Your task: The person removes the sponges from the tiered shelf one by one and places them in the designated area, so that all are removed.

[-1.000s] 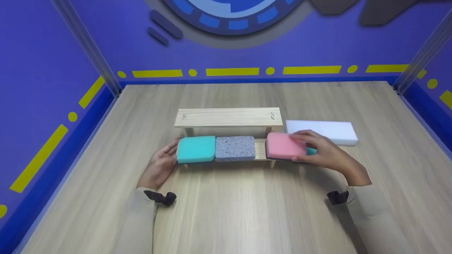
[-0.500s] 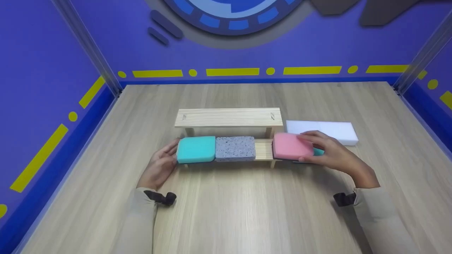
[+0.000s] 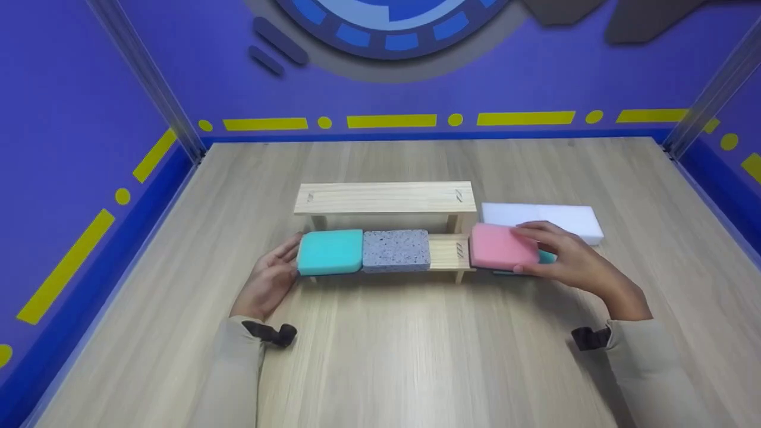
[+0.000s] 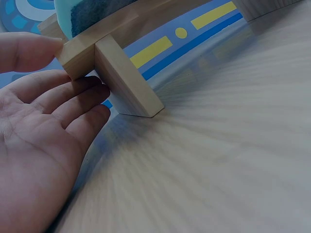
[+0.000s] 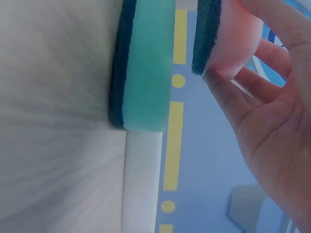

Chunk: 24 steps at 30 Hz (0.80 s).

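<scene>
A light wooden stand (image 3: 449,252) has a low front step and a higher back step (image 3: 385,197). On the front step's left end lies a teal sponge (image 3: 330,251) with a dark scouring underside. A speckled grey pumice-like block (image 3: 396,249) touches its right side. My left hand (image 3: 266,279) holds the step's left end, thumb at its upper edge and fingers (image 4: 87,104) below, by the leg. A pink scouring sponge (image 3: 502,245), dark pad down, is pinched in my right hand (image 3: 562,255), beside the step's right end. Under it, a second teal sponge (image 5: 150,63) is partly hidden.
A long white foam block (image 3: 568,222) lies behind my right hand, right of the stand. Blue walls (image 3: 380,95) with yellow marks border the wooden table (image 3: 380,356) at the back and sides.
My right hand has moved to the right with the pink sponge, from over the step's right end to just beyond it. The left hand has stayed in place.
</scene>
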Available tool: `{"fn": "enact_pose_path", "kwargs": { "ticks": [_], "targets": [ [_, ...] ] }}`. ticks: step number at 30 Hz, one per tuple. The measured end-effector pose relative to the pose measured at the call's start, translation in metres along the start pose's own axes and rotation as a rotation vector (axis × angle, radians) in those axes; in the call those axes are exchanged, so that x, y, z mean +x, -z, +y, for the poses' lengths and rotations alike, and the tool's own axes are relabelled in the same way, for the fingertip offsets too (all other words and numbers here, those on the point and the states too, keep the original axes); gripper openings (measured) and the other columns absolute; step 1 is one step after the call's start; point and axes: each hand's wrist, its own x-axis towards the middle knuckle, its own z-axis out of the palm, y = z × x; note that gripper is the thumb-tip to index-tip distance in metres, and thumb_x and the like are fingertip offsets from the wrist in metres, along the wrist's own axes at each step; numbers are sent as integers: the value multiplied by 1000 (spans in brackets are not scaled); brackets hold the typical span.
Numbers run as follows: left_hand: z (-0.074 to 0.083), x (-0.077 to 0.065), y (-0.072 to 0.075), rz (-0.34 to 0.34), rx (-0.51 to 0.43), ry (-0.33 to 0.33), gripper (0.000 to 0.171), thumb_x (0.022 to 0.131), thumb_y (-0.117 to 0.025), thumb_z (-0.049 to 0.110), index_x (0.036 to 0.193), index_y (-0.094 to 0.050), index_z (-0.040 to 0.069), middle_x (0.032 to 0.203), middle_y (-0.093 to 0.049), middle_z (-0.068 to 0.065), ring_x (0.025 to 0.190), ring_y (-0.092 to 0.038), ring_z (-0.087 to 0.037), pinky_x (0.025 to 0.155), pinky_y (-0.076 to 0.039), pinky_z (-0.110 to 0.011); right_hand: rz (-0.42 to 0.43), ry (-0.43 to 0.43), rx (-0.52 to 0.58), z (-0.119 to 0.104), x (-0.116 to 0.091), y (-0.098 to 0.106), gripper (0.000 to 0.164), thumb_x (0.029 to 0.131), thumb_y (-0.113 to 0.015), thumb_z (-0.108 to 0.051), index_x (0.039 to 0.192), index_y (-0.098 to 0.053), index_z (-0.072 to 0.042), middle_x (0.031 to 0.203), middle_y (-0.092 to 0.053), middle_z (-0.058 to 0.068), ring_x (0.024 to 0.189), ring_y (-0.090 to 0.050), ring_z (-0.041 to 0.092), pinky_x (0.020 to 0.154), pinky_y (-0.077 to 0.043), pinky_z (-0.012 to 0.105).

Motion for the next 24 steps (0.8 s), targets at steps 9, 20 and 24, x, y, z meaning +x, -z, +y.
{"fn": "enact_pose_path", "kwargs": {
  "ticks": [9,20,24],
  "targets": [
    [0,0,0,8,6,5,69,83,-36,-18,149,-19,-9,156,-19,-26,123,-52,-6,101,-44,-22,18,8,-22,3,-3,2,61,76,-80,-24,132,-59,-8,131,-57,13,115,-55,29,86,-47,23],
    [-1,0,0,27,-10,0,69,83,-35,-17,149,-20,-8,156,-21,-25,122,-53,-6,102,-43,-21,16,-31,40,8,-8,6,63,76,-81,-23,133,-58,-7,133,-55,14,118,-50,5,88,-30,-2],
    [-1,1,-1,40,-17,8,68,83,-36,-17,149,-21,-8,155,-25,-24,121,-55,-7,101,-44,-21,33,-19,31,12,-10,8,63,76,-81,-23,132,-58,-6,133,-55,14,112,-36,-20,89,-30,-4]
  ]
}}
